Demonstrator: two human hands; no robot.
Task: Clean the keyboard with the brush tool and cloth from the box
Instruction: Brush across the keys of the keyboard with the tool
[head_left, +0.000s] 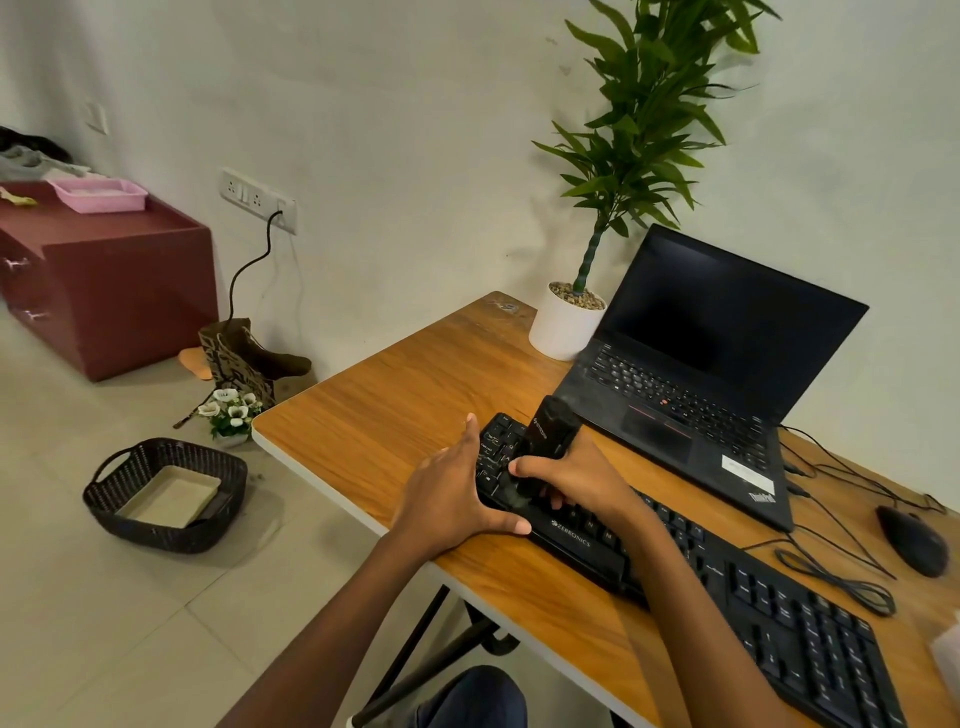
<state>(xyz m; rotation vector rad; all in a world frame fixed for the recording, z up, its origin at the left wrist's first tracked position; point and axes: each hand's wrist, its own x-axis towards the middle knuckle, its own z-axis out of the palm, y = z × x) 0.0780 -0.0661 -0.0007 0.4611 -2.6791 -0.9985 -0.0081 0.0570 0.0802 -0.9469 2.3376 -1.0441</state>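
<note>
A long black keyboard (769, 608) lies slantwise on the wooden desk (395, 415). My right hand (576, 475) grips a black brush tool (545, 441), held upright with its bristle end down on the keys near the keyboard's left end. My left hand (447, 496) lies flat against the keyboard's left end, fingers straight along its side and thumb along its front edge. On the floor to the left stands a dark woven basket (104, 499) with a pale open box (174, 493) inside. No cloth shows.
An open black laptop (696, 374) sits behind the keyboard, a white potted plant (566, 325) beside it. A black mouse (914, 540) and loose cables (836, 577) lie at the right. A maroon cabinet (119, 280), paper bag (239, 358) and small flowers (231, 410) are on the floor.
</note>
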